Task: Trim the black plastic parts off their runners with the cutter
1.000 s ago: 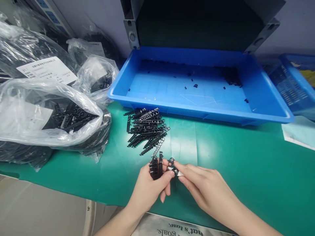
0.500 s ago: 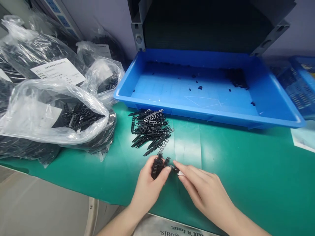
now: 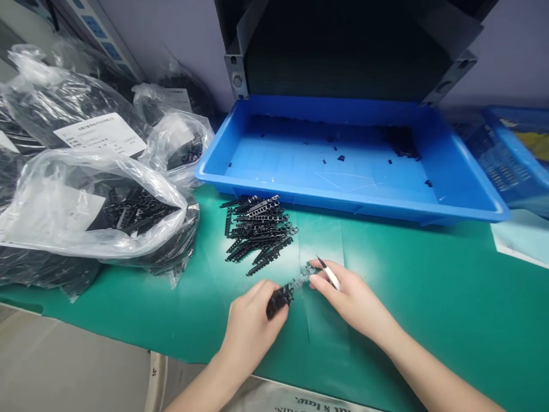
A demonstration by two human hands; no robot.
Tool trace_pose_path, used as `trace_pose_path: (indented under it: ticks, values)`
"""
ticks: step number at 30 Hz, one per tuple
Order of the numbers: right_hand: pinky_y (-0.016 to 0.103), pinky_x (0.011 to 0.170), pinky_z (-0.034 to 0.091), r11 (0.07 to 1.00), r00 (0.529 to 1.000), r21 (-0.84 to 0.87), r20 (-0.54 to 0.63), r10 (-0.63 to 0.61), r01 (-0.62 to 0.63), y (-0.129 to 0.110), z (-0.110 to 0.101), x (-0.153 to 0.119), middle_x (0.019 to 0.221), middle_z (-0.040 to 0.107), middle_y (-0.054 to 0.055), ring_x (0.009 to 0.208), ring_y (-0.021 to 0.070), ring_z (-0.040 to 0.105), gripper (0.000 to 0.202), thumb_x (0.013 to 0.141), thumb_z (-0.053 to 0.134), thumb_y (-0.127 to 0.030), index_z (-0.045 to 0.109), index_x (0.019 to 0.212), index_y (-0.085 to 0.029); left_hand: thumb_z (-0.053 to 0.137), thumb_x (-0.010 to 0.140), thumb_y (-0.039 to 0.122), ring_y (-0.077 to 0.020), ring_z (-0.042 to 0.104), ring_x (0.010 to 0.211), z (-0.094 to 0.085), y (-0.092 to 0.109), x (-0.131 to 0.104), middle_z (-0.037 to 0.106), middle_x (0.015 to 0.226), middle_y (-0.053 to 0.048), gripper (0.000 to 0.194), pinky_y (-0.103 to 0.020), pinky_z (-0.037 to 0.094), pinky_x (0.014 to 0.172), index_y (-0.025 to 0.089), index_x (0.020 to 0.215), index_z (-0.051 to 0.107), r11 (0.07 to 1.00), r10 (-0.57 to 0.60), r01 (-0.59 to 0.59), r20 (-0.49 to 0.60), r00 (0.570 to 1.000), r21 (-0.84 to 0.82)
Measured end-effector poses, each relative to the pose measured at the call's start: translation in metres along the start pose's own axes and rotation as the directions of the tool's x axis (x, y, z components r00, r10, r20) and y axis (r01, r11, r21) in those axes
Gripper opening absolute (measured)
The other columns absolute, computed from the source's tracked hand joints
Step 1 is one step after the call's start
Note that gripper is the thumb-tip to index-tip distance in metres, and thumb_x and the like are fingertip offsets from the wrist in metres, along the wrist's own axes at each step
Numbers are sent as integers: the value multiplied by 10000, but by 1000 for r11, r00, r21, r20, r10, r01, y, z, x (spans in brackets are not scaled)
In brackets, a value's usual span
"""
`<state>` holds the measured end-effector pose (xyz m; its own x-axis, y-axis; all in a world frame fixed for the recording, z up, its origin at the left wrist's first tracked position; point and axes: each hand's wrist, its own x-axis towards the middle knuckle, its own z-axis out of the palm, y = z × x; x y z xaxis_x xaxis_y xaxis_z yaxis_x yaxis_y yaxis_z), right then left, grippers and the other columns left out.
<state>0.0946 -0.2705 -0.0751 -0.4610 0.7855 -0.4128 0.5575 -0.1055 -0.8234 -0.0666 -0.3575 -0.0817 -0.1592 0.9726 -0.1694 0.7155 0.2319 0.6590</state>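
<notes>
The left hand is keeping its fingers closed around a bundle of black strips, just above the green tabletop. The right hand is working at about two o'clock from the left one, and its fingers are gripping a white-handled tool, whose thin dark tip is pointing toward eleven o'clock. Between the two hands, one ladder-like strip is reaching from the bundle to the right fingertips; it is looking blurred, so one cannot tell whether these fingertips are pinching it or only touching it. At eleven o'clock from the hands, a loose pile of similar strips is lying on the tabletop, near the front wall of a blue tray. This tray is standing between twelve and one o'clock, and small dark pieces are lying scattered on its floor. At ten o'clock, an open plastic bag is showing more black parts through its mouth. At two o'clock, a blue basket is standing beyond the tray.
</notes>
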Motion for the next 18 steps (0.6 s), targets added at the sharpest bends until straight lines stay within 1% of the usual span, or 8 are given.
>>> trace_pose_path:
  ticks: [2, 4, 6, 9, 11, 13, 15, 18]
  values:
    - [219, 414, 339, 985, 993, 150, 86, 77, -89, -4, -4, 0, 714, 592, 33, 443, 87, 423, 321, 785, 443, -432, 543, 887, -144, 561, 744, 264, -129, 474, 582, -1, 4, -5, 502, 640, 24, 127, -222, 333, 533, 181, 679, 490, 983, -35, 44, 53, 998, -176]
    - [188, 355, 235, 955, 979, 260, 181, 99, -144, -8, -5, -2, 666, 549, 8, 380, 43, 297, 323, 769, 463, -450, 517, 830, -138, 660, 657, 299, -115, 427, 566, -1, 6, -6, 465, 612, 35, 218, -210, 316, 518, 175, 653, 481, 899, -126, 163, 116, 985, -407]
    - [177, 348, 181, 920, 963, 354, 260, 76, -168, -11, -5, -5, 638, 510, -16, 373, 25, 247, 343, 746, 506, -468, 504, 833, -136, 725, 575, 312, -109, 416, 579, 2, 7, -4, 472, 627, 36, 288, -201, 319, 519, 169, 681, 499, 721, -196, 282, 204, 959, -633]
    - [181, 366, 212, 898, 954, 419, 298, 5, -136, -14, -2, -10, 639, 503, -19, 389, 30, 281, 327, 769, 499, -461, 501, 825, -139, 737, 579, 299, -112, 452, 647, 7, 11, -1, 539, 720, 4, 317, -201, 354, 578, 153, 792, 554, 473, -160, 360, 324, 933, -804]
    - [203, 451, 342, 942, 969, 334, 239, -60, -24, -13, 0, -14, 698, 553, 12, 485, 73, 435, 298, 818, 446, -426, 518, 878, -143, 710, 635, 316, -99, 444, 636, 11, 14, 0, 542, 722, -6, 282, -197, 349, 574, 141, 807, 571, 390, -139, 368, 341, 930, -844]
    - [263, 632, 431, 980, 973, 134, 155, -169, 149, -10, -1, -19, 871, 603, 57, 733, 146, 559, 322, 861, 388, -391, 506, 1047, -157, 689, 672, 343, -77, 400, 580, 13, 17, 0, 512, 674, 7, 271, -187, 318, 521, 137, 808, 575, 334, -168, 351, 311, 935, -875]
    - [320, 741, 433, 950, 951, -108, 135, -277, 292, -6, -2, -24, 1034, 588, 66, 912, 189, 558, 368, 900, 321, -362, 425, 1212, -195, 699, 668, 354, -61, 349, 539, 13, 17, 0, 473, 638, 24, 291, -179, 282, 477, 136, 807, 566, 292, -211, 341, 287, 934, -894]
    - [330, 671, 448, 844, 918, -363, 189, -350, 396, -2, -3, -31, 1027, 592, 43, 875, 194, 576, 372, 932, 247, -302, 366, 1277, -231, 721, 647, 360, -47, 306, 511, 13, 15, -1, 437, 616, 37, 321, -172, 249, 447, 128, 785, 547, 235, -242, 359, 303, 922, -903]
